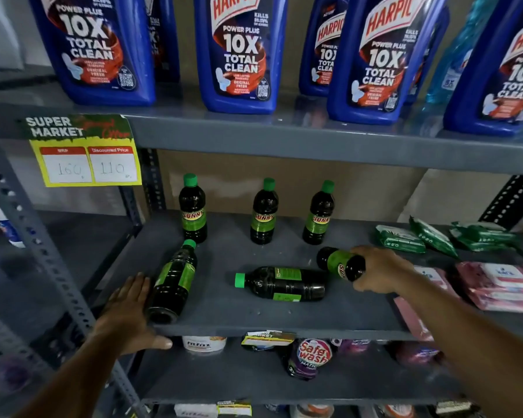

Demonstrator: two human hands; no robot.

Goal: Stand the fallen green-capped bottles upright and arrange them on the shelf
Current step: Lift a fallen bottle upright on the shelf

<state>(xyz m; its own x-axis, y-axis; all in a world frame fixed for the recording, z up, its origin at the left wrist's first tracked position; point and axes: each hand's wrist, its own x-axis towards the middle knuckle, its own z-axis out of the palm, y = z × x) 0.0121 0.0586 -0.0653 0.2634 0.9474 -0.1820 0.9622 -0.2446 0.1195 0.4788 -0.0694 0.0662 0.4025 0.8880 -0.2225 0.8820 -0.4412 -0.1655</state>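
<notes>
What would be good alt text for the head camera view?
Right hand grips one fallen bottle on a grey shelf; left hand touches another. A third lies between them, and three bottles stand behind.

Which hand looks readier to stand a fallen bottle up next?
The right hand: its fingers already wrap the right fallen bottle. The left hand only rests flat beside the left fallen bottle.
</notes>
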